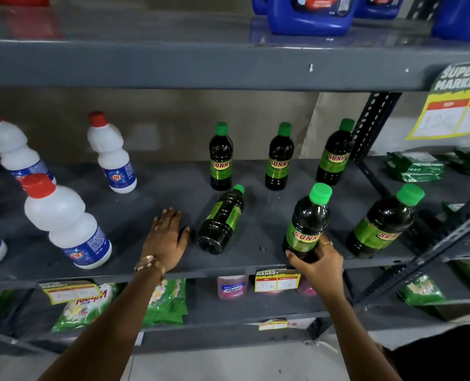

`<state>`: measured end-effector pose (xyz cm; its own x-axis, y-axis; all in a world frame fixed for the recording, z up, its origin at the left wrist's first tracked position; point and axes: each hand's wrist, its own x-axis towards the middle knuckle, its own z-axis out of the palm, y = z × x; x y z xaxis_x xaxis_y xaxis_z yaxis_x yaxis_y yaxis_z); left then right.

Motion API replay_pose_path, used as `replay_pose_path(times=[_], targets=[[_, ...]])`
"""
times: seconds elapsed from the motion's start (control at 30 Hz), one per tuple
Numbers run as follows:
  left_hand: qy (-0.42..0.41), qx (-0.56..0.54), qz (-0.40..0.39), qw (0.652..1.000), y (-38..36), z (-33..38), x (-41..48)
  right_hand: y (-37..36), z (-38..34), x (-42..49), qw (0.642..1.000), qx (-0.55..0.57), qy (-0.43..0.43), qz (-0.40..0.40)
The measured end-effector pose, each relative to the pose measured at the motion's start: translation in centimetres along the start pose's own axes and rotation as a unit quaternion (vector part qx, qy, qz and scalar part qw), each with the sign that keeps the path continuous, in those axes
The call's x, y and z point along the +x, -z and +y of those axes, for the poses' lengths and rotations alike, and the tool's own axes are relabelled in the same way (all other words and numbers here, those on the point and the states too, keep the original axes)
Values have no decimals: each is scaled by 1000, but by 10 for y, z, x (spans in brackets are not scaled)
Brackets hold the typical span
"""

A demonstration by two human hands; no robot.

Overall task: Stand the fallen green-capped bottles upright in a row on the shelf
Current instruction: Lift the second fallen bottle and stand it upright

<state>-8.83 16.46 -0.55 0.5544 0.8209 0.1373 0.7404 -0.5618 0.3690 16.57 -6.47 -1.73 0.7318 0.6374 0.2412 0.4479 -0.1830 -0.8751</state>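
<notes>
Three dark green-capped bottles stand upright at the back of the grey shelf [151, 204]: a left one [220, 158], a middle one [279, 158] and a right one [334, 155]. One more bottle [221, 222] lies on its side mid-shelf, cap pointing to the back. My left hand [166, 237] rests flat and open on the shelf just left of its base, not touching it. My right hand [320, 261] grips the base of an upright bottle [308, 224] near the front edge. Another upright bottle [382, 222] stands to its right.
White red-capped bleach bottles [66, 224] [110, 155] [11, 147] stand on the left of the same shelf. Blue jugs [310, 15] sit on the shelf above. A perforated metal upright [371, 125] bounds the bay at right. Green packets [415, 166] lie beyond it, and pouches [162, 301] fill the shelf below.
</notes>
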Motion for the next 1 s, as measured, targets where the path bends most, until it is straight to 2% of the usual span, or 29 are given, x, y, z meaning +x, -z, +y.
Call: replay_pose_path(times=[0.2, 0.3, 0.43, 0.5, 0.57, 0.63, 0.7, 0.77, 0.83, 0.9, 1.0], targets=[[-1, -2, -3, 1000, 0, 0, 0, -2, -3, -5, 1000, 0, 20, 6], [-1, 1, -8, 1000, 0, 0, 0, -4, -2, -20, 996, 79, 0, 35], [0, 1, -9, 1000, 0, -1, 0, -7, -10, -53, 993, 95, -46, 58], [-1, 1, -11, 1000, 0, -1, 0, -13, -18, -69, 991, 69, -46, 105], [-1, 2, -12, 1000, 0, -2, 1, -25, -27, -83, 987, 54, -8, 149], [-2, 4, -12, 1000, 0, -2, 0, -42, -42, -92, 995, 65, 11, 81], [-2, 4, -8, 1000, 0, -2, 0, -59, -64, -86, 996, 74, -28, -33], [-3, 10, -7, 1000, 1, -2, 0, -75, -86, -62, 992, 73, -66, -83], [-5, 21, -17, 1000, 4, -3, 0, -91, -105, -22, 987, -1, -106, -122], [-5, 14, -27, 1000, 7, -5, -1, -105, -124, 17, 959, -92, -183, -197], [-1, 0, -23, 1000, 7, -7, -2, -122, -138, 53, 926, -72, -277, -247]])
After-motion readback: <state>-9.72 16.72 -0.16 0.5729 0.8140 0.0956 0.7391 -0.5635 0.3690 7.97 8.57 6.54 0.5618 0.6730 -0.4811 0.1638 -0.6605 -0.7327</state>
